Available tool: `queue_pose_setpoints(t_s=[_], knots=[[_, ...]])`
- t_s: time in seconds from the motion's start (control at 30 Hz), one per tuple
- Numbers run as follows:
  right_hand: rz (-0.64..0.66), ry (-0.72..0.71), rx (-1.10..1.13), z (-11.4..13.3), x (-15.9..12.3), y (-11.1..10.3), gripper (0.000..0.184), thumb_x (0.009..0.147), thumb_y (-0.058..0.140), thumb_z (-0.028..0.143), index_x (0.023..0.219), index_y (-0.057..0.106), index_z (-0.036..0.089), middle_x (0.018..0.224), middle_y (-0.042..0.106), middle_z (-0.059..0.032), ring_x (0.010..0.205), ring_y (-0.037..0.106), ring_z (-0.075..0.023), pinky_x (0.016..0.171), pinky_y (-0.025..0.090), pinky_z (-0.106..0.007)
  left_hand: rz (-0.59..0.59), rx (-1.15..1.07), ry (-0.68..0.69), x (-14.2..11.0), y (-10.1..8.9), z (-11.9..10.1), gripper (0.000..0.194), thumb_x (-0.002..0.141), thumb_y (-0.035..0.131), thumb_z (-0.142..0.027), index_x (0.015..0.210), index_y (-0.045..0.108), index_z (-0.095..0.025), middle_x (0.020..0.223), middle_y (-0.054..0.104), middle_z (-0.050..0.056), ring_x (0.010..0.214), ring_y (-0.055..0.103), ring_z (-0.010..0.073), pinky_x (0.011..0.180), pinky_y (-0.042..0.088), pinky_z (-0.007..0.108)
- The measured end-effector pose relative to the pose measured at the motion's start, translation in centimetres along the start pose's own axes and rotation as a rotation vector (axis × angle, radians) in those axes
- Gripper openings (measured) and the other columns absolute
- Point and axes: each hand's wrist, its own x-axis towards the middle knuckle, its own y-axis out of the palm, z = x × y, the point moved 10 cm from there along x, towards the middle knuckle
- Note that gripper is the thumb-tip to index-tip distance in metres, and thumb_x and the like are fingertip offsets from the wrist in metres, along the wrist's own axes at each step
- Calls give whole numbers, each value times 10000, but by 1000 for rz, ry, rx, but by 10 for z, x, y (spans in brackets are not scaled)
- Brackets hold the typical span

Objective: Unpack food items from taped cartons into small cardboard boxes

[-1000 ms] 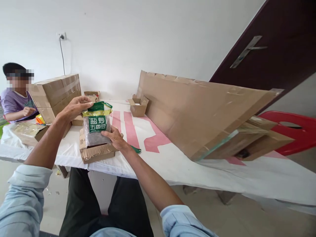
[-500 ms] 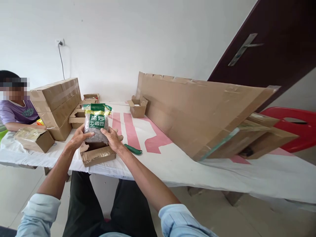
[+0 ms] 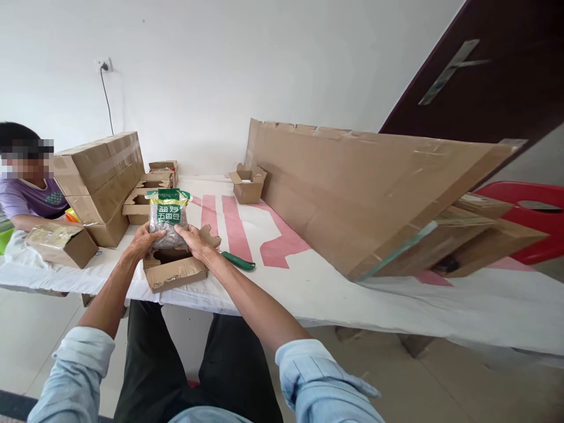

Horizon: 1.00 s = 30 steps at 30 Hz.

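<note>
Left hand [image 3: 144, 239] has moved from the bag's top edge, a second ago, to its lower left side. Bag [image 3: 168, 218], clear with green labels, is upright over the far part of the open box [image 3: 178, 276]; can't tell if they touch. Left hand pinches it, thumb in front, fingers mostly hidden. Right hand [image 3: 194, 239] has the lower right side, same thumb-front hold; both hands closed to the bag's thickness. Green curved object [image 3: 238, 261] lies just right of the open box on the white cloth [image 3: 308, 299], which has pink markings. Beyond the bag: row of open cartons [image 3: 137, 209] beside stacked taped boxes [image 3: 94, 188]. Taped box [image 3: 61, 244] on the near left, person in purple [image 3: 30, 200] behind it. Small open carton [image 3: 248, 191] near the large cardboard panel [image 3: 352, 194]; red chair [image 3: 524, 205] far right.
</note>
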Motion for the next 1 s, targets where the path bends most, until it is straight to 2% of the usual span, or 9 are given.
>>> queue_pose_setpoints(t_s=[0.17, 0.33, 0.47, 0.63, 1.0], knots=[[-52, -156, -64, 16, -6, -8, 562, 761, 939, 685, 989, 656, 256, 932, 783, -3, 938, 734, -239, 832, 646, -381, -17, -10, 50, -4, 0, -6, 699, 464, 1148, -407, 1026, 821, -152, 892, 833, 54, 752, 723, 196, 718, 587, 302], [-47, -309, -184, 43, -18, -8, 551, 791, 831, 734, 1018, 677, 256, 1004, 772, -15, 1027, 680, -249, 929, 578, -379, -38, -3, 174, -11, 4, -31, 694, 515, 1141, -401, 1089, 829, -167, 993, 847, 60, 857, 741, 214, 806, 599, 315], [-29, -351, -229, 63, -29, -4, 551, 803, 805, 735, 1056, 681, 261, 1051, 789, -32, 1071, 688, -271, 969, 566, -397, -21, -34, 224, -18, 11, -47, 706, 526, 1147, -412, 1117, 833, -188, 1045, 855, 65, 913, 760, 244, 865, 618, 349], [-13, -384, -231, 79, -43, 2, 554, 815, 808, 730, 1079, 661, 266, 1144, 812, -55, 1145, 695, -302, 1005, 577, -427, -10, -28, 239, -26, 15, -58, 687, 547, 1151, -412, 1116, 837, -190, 1053, 849, 60, 910, 748, 228, 859, 606, 333], [-40, -421, -243, 87, -56, 0, 517, 854, 799, 693, 1093, 665, 255, 1153, 819, -58, 1141, 699, -301, 1028, 591, -434, 17, 8, 277, -36, 21, -74, 686, 579, 1146, -402, 1158, 841, -196, 1077, 848, 57, 942, 745, 242, 876, 603, 339]])
